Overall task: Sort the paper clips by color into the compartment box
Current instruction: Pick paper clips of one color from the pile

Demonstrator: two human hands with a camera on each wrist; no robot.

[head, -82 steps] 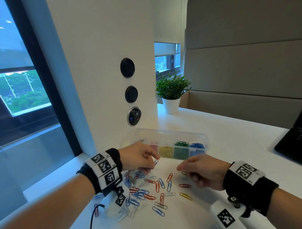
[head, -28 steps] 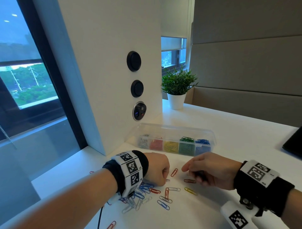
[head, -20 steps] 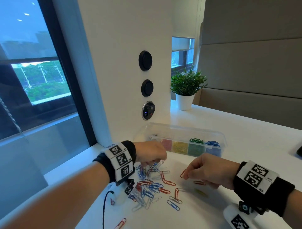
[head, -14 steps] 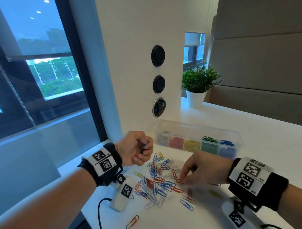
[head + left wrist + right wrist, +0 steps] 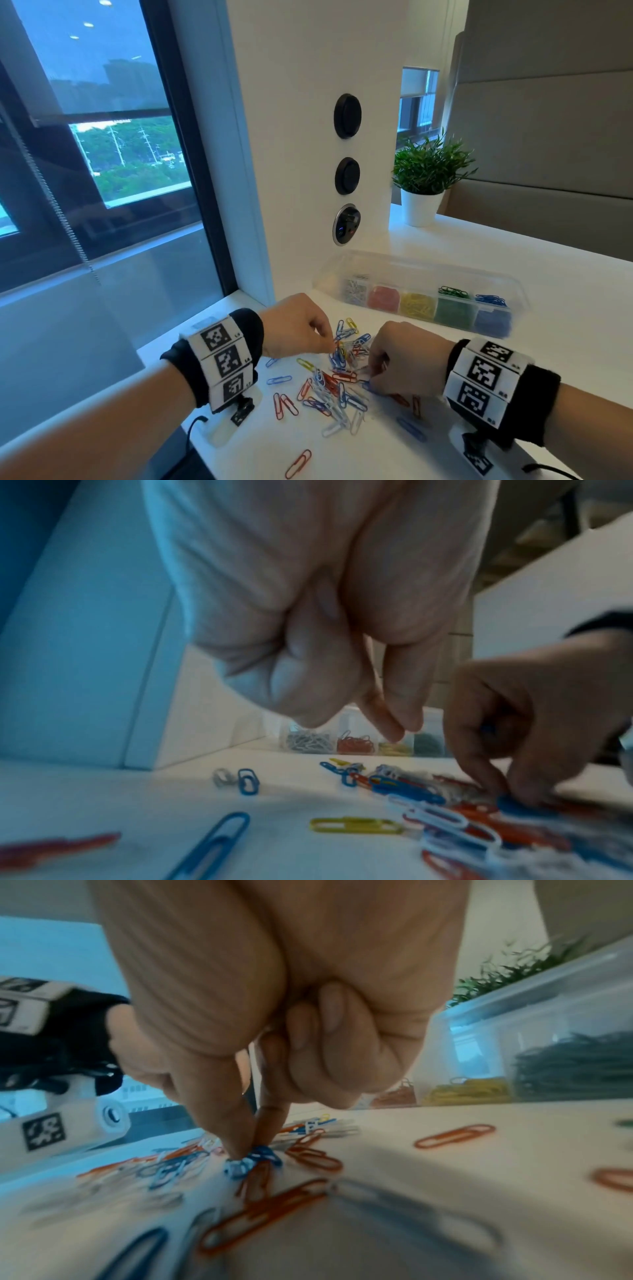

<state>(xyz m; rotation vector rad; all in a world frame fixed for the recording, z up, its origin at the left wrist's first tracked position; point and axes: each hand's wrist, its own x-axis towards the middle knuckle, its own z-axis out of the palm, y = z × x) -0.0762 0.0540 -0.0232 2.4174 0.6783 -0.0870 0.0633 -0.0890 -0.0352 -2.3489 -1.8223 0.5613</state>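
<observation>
Loose paper clips (image 5: pixel 339 383) in red, blue, yellow and white lie heaped on the white table. Behind them stands the clear compartment box (image 5: pixel 421 270), with white, red, yellow, green and blue clips each in their own cell. My right hand (image 5: pixel 250 1148) is down in the pile, thumb and forefinger pinching a blue clip (image 5: pixel 263 1152) that still touches the table. My left hand (image 5: pixel 400 729) hovers over the pile's far left side (image 5: pixel 329 346). Its fingers are curled and its thumb and forefinger tips meet. Whether they hold a clip is hidden.
A white pillar (image 5: pixel 308 137) with round black sockets (image 5: pixel 347 116) rises just left of the box. A potted plant (image 5: pixel 424 185) stands behind the box. The table's edge runs close by on the left front, with a stray red clip (image 5: pixel 298 463) near it.
My left hand was raised half a second ago and has come back down to the pile. My right hand has moved left into the heap and closed on a blue clip.
</observation>
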